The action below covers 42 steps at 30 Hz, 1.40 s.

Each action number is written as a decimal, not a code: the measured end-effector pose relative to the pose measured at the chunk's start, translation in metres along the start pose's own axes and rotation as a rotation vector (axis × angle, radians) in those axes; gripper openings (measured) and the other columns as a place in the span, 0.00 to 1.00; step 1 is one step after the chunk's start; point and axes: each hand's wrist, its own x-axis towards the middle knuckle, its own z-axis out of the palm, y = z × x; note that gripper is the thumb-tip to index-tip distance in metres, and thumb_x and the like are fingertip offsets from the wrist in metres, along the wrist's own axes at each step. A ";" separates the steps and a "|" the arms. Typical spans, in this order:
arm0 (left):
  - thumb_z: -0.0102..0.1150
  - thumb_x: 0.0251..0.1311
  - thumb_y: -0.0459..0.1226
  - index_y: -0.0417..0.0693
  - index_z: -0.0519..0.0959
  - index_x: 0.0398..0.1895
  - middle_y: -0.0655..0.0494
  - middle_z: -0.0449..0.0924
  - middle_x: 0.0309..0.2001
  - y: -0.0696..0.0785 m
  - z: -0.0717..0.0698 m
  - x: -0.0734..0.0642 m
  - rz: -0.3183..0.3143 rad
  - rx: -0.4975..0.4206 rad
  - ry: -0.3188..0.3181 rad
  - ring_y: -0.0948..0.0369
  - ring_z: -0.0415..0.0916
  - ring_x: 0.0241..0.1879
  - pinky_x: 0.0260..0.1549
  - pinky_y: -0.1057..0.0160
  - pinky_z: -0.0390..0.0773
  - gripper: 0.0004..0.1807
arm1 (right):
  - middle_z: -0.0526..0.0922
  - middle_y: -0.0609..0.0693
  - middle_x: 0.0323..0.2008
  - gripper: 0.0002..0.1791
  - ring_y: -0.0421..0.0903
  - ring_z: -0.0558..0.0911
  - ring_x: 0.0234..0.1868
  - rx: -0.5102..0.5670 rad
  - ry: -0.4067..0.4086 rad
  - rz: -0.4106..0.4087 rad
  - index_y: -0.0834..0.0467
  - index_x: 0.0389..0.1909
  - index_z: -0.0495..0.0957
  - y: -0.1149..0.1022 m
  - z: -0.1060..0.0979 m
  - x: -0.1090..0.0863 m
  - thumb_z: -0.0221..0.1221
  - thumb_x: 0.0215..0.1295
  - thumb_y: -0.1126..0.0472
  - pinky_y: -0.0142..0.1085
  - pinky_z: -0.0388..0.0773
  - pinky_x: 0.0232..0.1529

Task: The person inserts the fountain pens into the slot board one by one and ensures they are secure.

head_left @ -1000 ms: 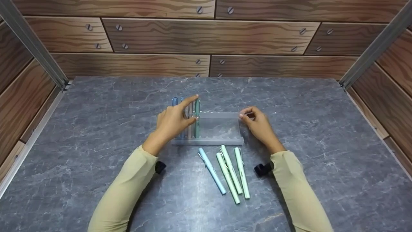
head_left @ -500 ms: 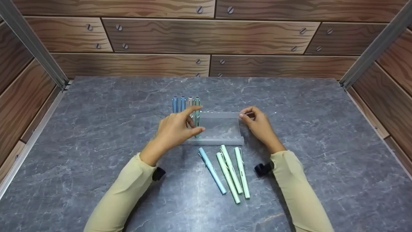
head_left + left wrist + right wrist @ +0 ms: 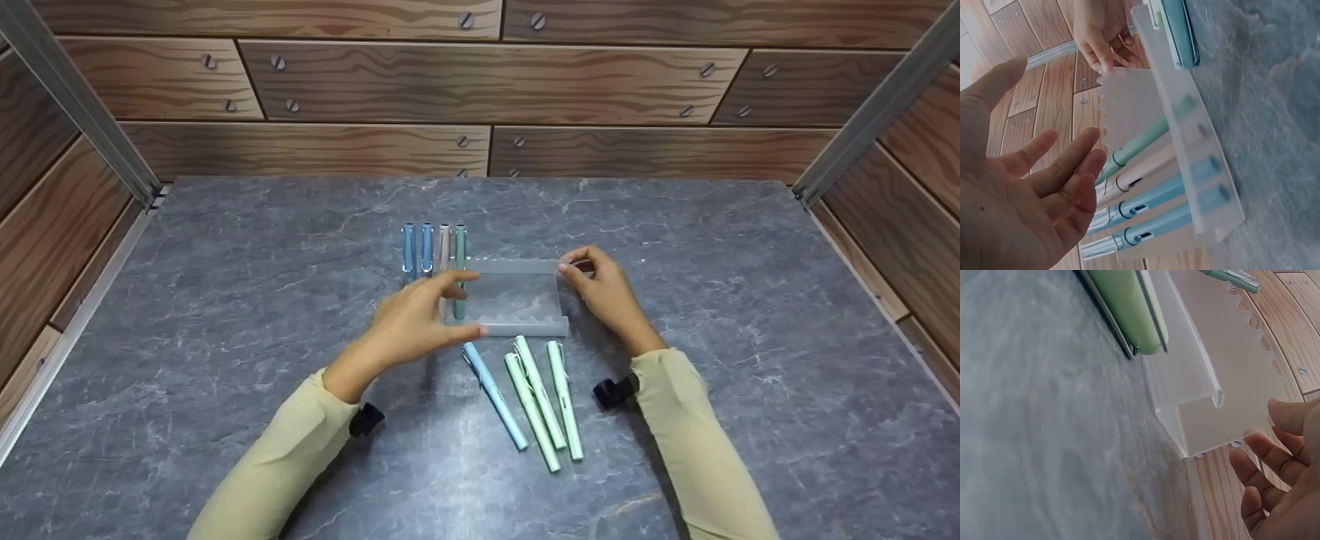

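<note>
A frosted clear pen rack (image 3: 517, 294) with notched ledges stands in the middle of the table. At its left end stand two blue pens (image 3: 1159, 216), a pale beige pen (image 3: 1154, 164) and a green pen (image 3: 1143, 140), side by side in the notches. My left hand (image 3: 409, 319) hovers in front of these pens with thumb and fingers spread, holding nothing. My right hand (image 3: 600, 289) pinches the rack's upper right corner between thumb and forefinger. Before the rack lie a light blue pen (image 3: 495, 397) and three light green pens (image 3: 534, 412).
The grey marbled tabletop (image 3: 225, 300) runs back to a wood-patterned wall (image 3: 480, 82). Metal posts (image 3: 90, 105) rise at the back corners. A black wrist camera (image 3: 367, 420) is strapped at each sleeve cuff.
My left hand has let go of the green pen, which stays upright in the rack. It has come down and toward me, fingers spreading. My right hand stays at the rack's corner.
</note>
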 end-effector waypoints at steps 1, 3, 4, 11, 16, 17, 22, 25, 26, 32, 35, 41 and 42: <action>0.69 0.49 0.57 0.65 0.69 0.65 0.55 0.81 0.56 0.000 0.001 -0.001 -0.004 -0.005 -0.009 0.50 0.75 0.55 0.49 0.45 0.74 0.38 | 0.81 0.61 0.45 0.10 0.53 0.79 0.47 0.000 -0.004 0.002 0.64 0.43 0.75 0.000 0.000 0.000 0.58 0.67 0.61 0.29 0.69 0.39; 0.70 0.48 0.57 0.65 0.69 0.65 0.55 0.80 0.56 0.000 0.001 -0.003 -0.012 -0.014 -0.027 0.50 0.75 0.56 0.51 0.44 0.73 0.39 | 0.81 0.61 0.45 0.10 0.53 0.79 0.47 0.003 -0.004 0.006 0.64 0.43 0.75 0.000 0.000 0.001 0.58 0.67 0.61 0.28 0.70 0.38; 0.70 0.48 0.57 0.64 0.69 0.65 0.55 0.80 0.57 0.000 0.002 -0.004 -0.017 -0.019 -0.035 0.50 0.75 0.56 0.52 0.44 0.73 0.39 | 0.81 0.61 0.45 0.11 0.53 0.79 0.47 0.004 -0.002 0.006 0.64 0.43 0.76 0.000 0.000 0.001 0.58 0.67 0.61 0.28 0.70 0.37; 0.71 0.47 0.55 0.59 0.71 0.62 0.55 0.79 0.57 -0.004 0.007 -0.007 -0.039 -0.044 -0.072 0.50 0.75 0.56 0.54 0.44 0.72 0.37 | 0.81 0.62 0.45 0.11 0.54 0.79 0.46 -0.005 0.005 -0.008 0.66 0.43 0.76 0.000 0.002 0.000 0.59 0.67 0.61 0.28 0.69 0.39; 0.72 0.46 0.56 0.58 0.72 0.61 0.55 0.79 0.57 -0.006 0.010 -0.008 -0.048 -0.035 -0.091 0.51 0.76 0.56 0.53 0.45 0.74 0.37 | 0.81 0.62 0.45 0.11 0.54 0.79 0.47 0.002 0.003 -0.003 0.66 0.43 0.76 0.000 0.002 0.001 0.59 0.67 0.62 0.28 0.70 0.40; 0.71 0.46 0.55 0.57 0.72 0.61 0.55 0.79 0.57 -0.006 0.010 -0.008 -0.048 -0.031 -0.096 0.51 0.75 0.56 0.53 0.45 0.74 0.37 | 0.81 0.62 0.45 0.11 0.54 0.79 0.47 0.000 0.002 -0.003 0.66 0.43 0.76 0.000 0.002 0.001 0.58 0.67 0.62 0.28 0.70 0.40; 0.71 0.47 0.55 0.55 0.73 0.60 0.55 0.79 0.56 -0.008 0.012 -0.008 -0.057 -0.010 -0.108 0.53 0.75 0.56 0.52 0.46 0.74 0.36 | 0.81 0.61 0.45 0.11 0.53 0.79 0.47 -0.007 0.004 -0.002 0.66 0.44 0.76 -0.002 0.001 0.001 0.58 0.67 0.61 0.27 0.70 0.39; 0.71 0.47 0.55 0.54 0.73 0.59 0.55 0.80 0.55 -0.010 0.014 -0.007 -0.060 -0.002 -0.110 0.54 0.76 0.54 0.52 0.48 0.75 0.36 | 0.81 0.61 0.44 0.11 0.52 0.79 0.46 -0.012 0.005 -0.004 0.66 0.43 0.76 -0.002 0.001 0.000 0.58 0.67 0.61 0.26 0.70 0.36; 0.71 0.47 0.55 0.54 0.74 0.59 0.55 0.80 0.54 -0.010 0.015 -0.007 -0.060 0.003 -0.113 0.55 0.77 0.53 0.51 0.49 0.75 0.36 | 0.81 0.61 0.45 0.11 0.52 0.79 0.46 -0.013 0.005 -0.005 0.65 0.44 0.76 -0.002 0.001 0.000 0.58 0.67 0.61 0.26 0.70 0.36; 0.72 0.45 0.56 0.52 0.75 0.57 0.55 0.81 0.52 -0.013 0.019 -0.007 -0.057 0.029 -0.150 0.55 0.79 0.48 0.46 0.52 0.76 0.36 | 0.81 0.62 0.45 0.10 0.53 0.79 0.47 -0.007 0.013 -0.015 0.66 0.43 0.76 -0.001 0.001 0.002 0.59 0.67 0.62 0.25 0.69 0.39; 0.72 0.45 0.56 0.52 0.74 0.57 0.55 0.81 0.52 -0.015 0.020 -0.007 -0.062 0.048 -0.183 0.55 0.79 0.48 0.46 0.53 0.76 0.36 | 0.81 0.62 0.45 0.10 0.54 0.79 0.47 -0.010 0.012 -0.013 0.66 0.43 0.76 0.000 0.001 0.002 0.58 0.67 0.62 0.25 0.69 0.40; 0.72 0.45 0.55 0.50 0.74 0.59 0.53 0.81 0.52 -0.018 0.020 -0.007 -0.072 0.067 -0.229 0.54 0.78 0.50 0.48 0.52 0.76 0.38 | 0.82 0.61 0.43 0.10 0.46 0.79 0.42 -0.025 0.022 -0.021 0.66 0.42 0.76 0.000 0.001 0.001 0.59 0.66 0.63 0.26 0.69 0.39; 0.72 0.44 0.55 0.49 0.74 0.59 0.52 0.81 0.52 -0.018 0.020 -0.007 -0.075 0.070 -0.235 0.54 0.78 0.50 0.48 0.52 0.76 0.38 | 0.82 0.61 0.43 0.10 0.46 0.79 0.42 -0.028 0.025 -0.023 0.66 0.42 0.76 0.001 0.001 0.001 0.59 0.66 0.63 0.26 0.69 0.39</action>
